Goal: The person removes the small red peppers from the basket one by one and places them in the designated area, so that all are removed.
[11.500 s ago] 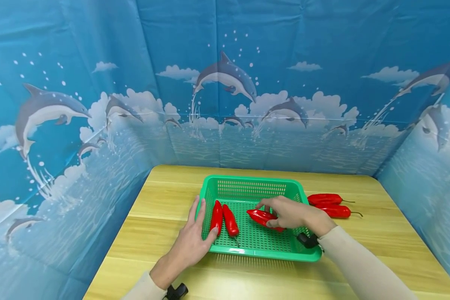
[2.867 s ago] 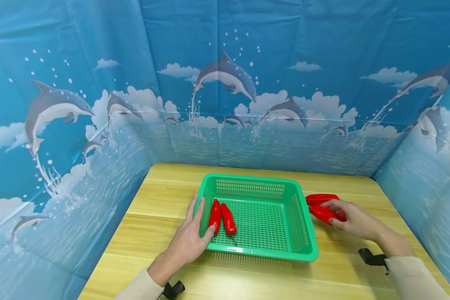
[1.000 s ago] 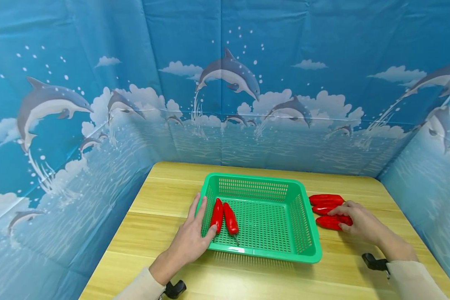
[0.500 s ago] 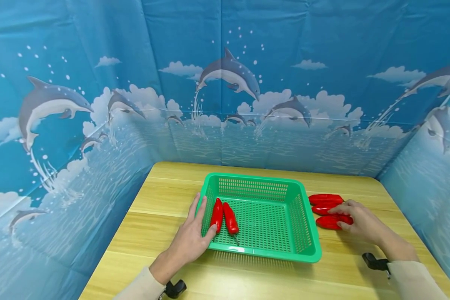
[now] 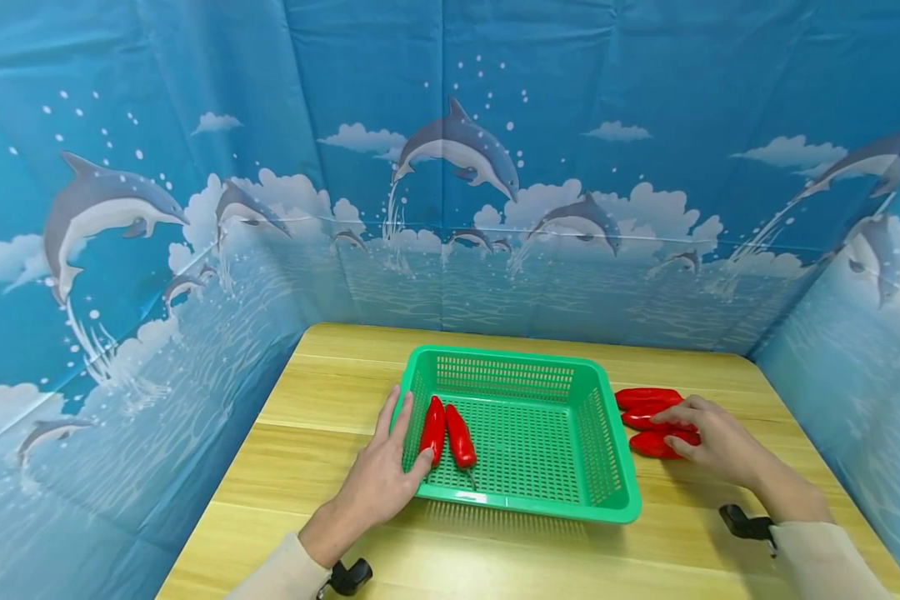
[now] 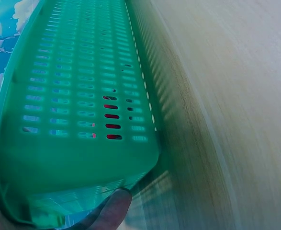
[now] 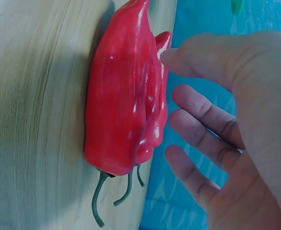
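Note:
My left hand grips the front left corner of a green basket, thumb over the rim and fingers along the outside; a fingertip shows against the end wall in the left wrist view. Inside, two red peppers lie side by side at the left. Right of the basket, three red peppers lie in a row on the table. My right hand hovers over the nearer two, fingers loosely bent. In the right wrist view, its fingers are apart and hold nothing beside the peppers.
The wooden table is backed by a blue curtain printed with dolphins, which also hangs at both sides. Black wrist devices sit below both hands. The far peppers' tips lie close to the basket's right wall.
The pepper that my right hand held in the basket earlier is no longer there; three now lie on the table instead of two. My right hand has let go. My left hand stays at the corner.

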A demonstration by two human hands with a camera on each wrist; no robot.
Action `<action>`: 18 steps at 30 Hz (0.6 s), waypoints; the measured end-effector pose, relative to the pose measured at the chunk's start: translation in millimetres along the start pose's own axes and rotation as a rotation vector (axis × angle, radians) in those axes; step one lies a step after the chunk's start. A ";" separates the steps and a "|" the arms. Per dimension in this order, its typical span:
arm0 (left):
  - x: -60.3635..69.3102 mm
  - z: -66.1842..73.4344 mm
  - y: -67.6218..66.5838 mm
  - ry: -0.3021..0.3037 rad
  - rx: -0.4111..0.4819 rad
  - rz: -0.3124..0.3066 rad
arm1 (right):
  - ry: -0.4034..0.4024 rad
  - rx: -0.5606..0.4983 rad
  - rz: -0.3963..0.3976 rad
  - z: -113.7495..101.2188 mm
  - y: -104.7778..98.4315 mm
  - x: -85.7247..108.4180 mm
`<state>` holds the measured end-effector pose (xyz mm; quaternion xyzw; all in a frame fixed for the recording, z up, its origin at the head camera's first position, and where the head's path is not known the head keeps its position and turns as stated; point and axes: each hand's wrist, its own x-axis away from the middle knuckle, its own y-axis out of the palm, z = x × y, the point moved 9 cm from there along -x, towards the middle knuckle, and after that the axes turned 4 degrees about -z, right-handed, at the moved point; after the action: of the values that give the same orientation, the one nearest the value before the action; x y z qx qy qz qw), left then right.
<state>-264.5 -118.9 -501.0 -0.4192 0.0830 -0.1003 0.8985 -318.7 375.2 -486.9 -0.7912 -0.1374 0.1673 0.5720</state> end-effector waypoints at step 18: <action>-3.1 0.1 -0.6 0.005 0.010 0.000 | -0.055 0.002 0.063 -28.1 -10.7 -4.5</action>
<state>-267.5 -118.5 -500.3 -0.4146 0.0849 -0.1016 0.9003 -311.3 352.5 -468.1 -0.7897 -0.1279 0.2073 0.5630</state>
